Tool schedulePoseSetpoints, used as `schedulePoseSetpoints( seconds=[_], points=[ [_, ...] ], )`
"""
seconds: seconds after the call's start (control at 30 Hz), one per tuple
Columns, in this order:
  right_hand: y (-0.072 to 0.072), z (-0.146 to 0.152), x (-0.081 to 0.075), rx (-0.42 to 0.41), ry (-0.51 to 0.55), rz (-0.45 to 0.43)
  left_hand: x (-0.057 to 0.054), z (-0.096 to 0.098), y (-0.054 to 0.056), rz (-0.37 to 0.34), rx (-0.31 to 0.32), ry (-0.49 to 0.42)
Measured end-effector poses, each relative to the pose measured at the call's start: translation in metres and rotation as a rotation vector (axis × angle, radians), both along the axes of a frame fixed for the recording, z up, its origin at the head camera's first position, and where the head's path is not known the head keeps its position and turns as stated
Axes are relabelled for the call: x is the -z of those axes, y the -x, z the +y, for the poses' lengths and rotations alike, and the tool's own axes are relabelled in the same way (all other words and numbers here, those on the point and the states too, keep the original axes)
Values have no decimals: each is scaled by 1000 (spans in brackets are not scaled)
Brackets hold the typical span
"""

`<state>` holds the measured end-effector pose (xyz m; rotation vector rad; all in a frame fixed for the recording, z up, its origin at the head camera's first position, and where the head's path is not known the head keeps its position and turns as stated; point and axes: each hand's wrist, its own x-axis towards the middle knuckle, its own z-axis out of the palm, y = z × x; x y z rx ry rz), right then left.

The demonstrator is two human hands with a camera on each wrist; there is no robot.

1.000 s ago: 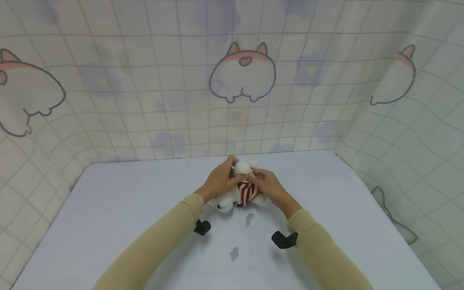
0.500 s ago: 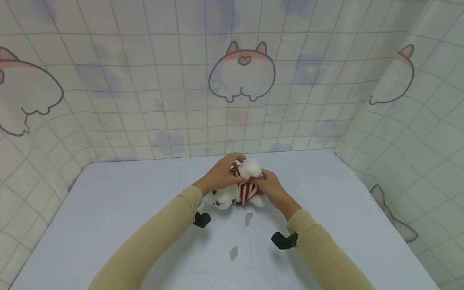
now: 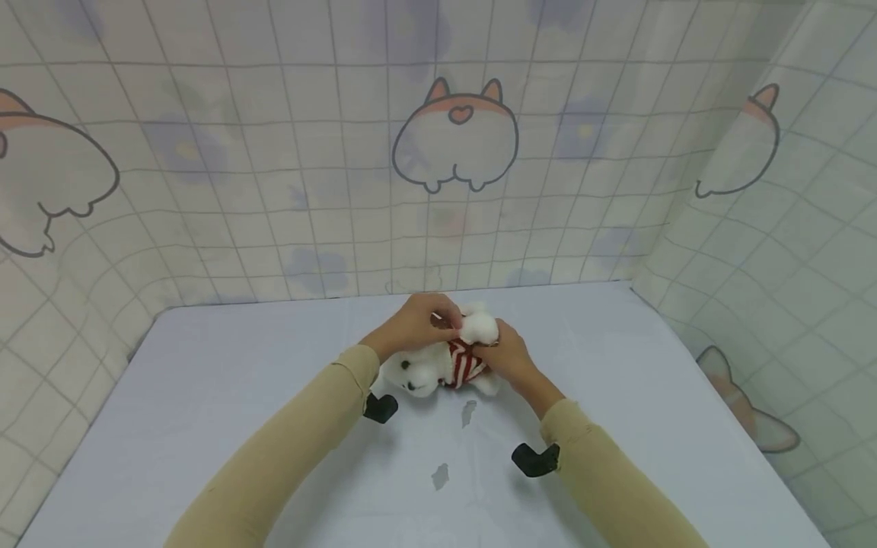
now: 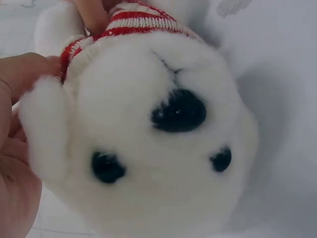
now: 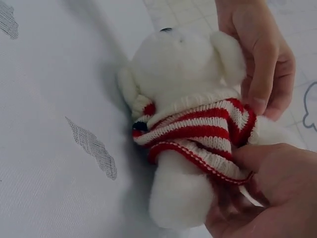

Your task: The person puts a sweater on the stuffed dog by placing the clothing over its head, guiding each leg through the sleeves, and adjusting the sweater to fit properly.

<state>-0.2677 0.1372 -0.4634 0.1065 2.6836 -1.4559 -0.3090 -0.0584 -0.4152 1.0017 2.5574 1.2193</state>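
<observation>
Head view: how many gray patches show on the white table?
2: the upper patch just below the plush toy, the lower patch nearer the picture's bottom. The sleeves or toy may hide others.

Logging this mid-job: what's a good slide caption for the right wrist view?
Left hand and right hand hold a white stuffed toy in a red-and-white striped sweater.

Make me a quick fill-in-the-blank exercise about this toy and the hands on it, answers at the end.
The stuffed toy wears a sweater striped white and ____.
The toy's nose is ____ in colour.
Of the right hand and left hand, the ____ one is nearer the toy's head.
Missing words: red; black; left.
</observation>
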Motion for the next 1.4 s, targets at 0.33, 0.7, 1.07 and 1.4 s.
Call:
schedulePoseSetpoints(
  seconds=[0.33,0.7,1.07,1.4],
  points=[
    [-9,2,-8,-44,-67,327,-13,-1,-5,267,74,223],
    [-2,-7,-17,0,126,-59,-13,-4,-5,288,34,261],
    [3,-4,-11,-21,291,-149,-5,-5,-8,334,65,185],
    [-4,5,-6,-93,639,-142,2,-2,-8,227,1,161]
  ],
)
